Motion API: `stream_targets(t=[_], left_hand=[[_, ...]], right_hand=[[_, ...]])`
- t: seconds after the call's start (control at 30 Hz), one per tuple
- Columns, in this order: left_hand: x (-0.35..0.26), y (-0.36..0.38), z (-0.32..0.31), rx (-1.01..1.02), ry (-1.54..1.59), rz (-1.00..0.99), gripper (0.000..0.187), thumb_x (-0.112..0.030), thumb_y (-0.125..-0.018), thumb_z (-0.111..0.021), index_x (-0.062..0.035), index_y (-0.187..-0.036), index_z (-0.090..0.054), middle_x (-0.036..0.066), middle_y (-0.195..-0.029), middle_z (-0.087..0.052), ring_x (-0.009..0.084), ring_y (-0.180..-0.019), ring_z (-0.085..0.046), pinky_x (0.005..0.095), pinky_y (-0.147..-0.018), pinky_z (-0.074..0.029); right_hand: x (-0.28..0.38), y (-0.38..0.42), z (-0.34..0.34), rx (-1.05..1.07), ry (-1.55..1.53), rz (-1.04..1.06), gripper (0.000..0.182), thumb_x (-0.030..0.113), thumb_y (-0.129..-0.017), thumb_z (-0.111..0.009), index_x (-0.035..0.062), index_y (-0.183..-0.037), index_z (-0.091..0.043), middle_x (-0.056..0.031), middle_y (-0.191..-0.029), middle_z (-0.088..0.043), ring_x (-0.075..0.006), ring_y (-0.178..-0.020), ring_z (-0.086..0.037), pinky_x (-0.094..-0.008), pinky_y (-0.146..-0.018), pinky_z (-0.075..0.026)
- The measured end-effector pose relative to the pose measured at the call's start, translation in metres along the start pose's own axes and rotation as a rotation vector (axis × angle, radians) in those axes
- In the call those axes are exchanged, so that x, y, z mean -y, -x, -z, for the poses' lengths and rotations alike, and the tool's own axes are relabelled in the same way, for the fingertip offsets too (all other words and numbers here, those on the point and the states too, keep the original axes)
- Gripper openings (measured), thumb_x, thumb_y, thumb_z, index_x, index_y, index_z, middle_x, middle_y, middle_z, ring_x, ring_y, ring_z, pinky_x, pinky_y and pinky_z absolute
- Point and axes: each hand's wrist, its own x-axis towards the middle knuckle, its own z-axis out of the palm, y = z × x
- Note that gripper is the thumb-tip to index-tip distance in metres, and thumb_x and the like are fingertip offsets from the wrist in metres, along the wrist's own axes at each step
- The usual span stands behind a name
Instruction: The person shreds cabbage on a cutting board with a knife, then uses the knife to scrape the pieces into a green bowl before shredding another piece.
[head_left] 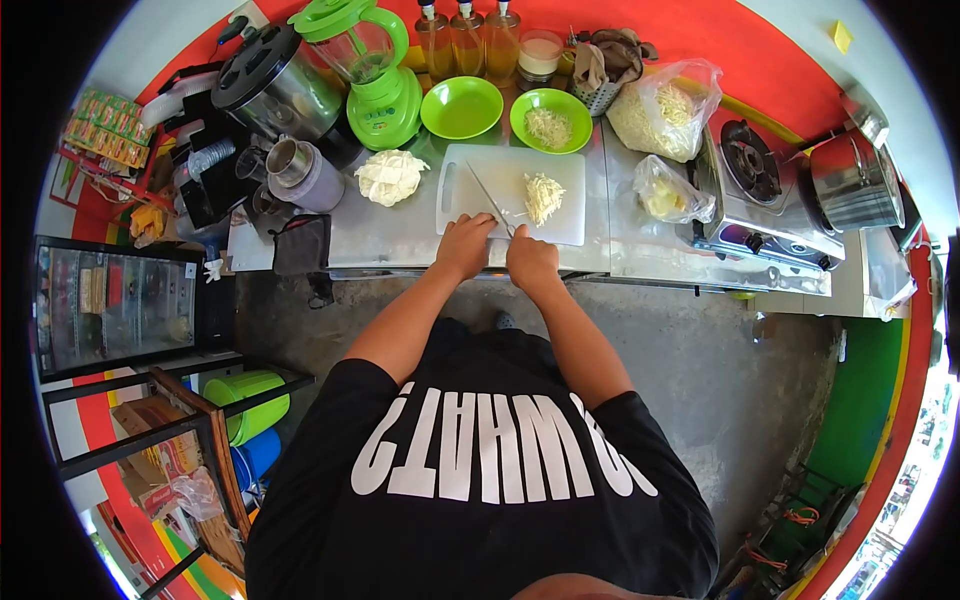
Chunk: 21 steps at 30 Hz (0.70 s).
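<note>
Shredded cabbage [543, 196] lay in a small pile on a white cutting board [470, 170] at the near edge of a steel counter [380, 235]. The person's left hand [465, 245] rested closed at the board's near edge, the right hand [531, 260] just beside it; a knife [489, 198] ran from between the two hands up across the board, left of the pile, though which hand gripped its handle could not be told from this view. Left of the board sat a pale wedge of cabbage [391, 176]. Beyond the board stood two green bowls, the left one [461, 107] bare inside, the right one [551, 120] holding more shreds. A green blender [372, 70] stood at far left, and a plastic bag of shreds [668, 108] lay to the right, near a gas stove [755, 190].
</note>
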Motion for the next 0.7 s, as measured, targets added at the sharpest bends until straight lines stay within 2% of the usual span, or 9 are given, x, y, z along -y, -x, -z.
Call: stream_targets(t=[0.17, 0.4, 0.7], left_hand=[[-0.001, 0.0, 0.0, -0.005, 0.03, 0.019, 0.046, 0.002, -0.081, -0.062, -0.01, -0.125, -0.066, 0.001, -0.132, -0.062, 0.029, -0.117, -0.057, 0.0458, -0.097, -0.045], [0.0, -0.004, -0.003, 0.016, 0.03, 0.046, 0.05, 0.002, -0.079, -0.062, -0.0093, -0.127, -0.065, 0.002, -0.135, -0.061, 0.0298, -0.119, -0.058, 0.0461, -0.099, -0.045], [-0.003, -0.006, -0.004, 0.018, 0.031, 0.066, 0.047, 0.0, -0.077, -0.064, -0.0094, -0.123, -0.068, 0.002, -0.133, -0.062, 0.0293, -0.119, -0.057, 0.0461, -0.1, -0.045]], right_hand=[[0.004, 0.007, -0.005, 0.024, -0.011, 0.0, 0.036, 0.013, -0.093, -0.06, -0.0022, -0.123, -0.046, -0.0214, -0.099, -0.076, -0.0343, -0.095, -0.076, -0.0421, -0.084, -0.058], [0.004, -0.002, -0.004, 0.016, 0.006, 0.022, 0.039, 0.013, -0.093, -0.061, -0.0016, -0.124, -0.044, -0.0216, -0.1, -0.076, -0.0346, -0.095, -0.076, -0.0417, -0.084, -0.058], [0.008, -0.006, -0.007, 0.043, -0.016, 0.007, 0.039, 0.014, -0.092, -0.063, -0.002, -0.122, -0.044, -0.0229, -0.103, -0.075, -0.0338, -0.096, -0.076, -0.0416, -0.085, -0.058]])
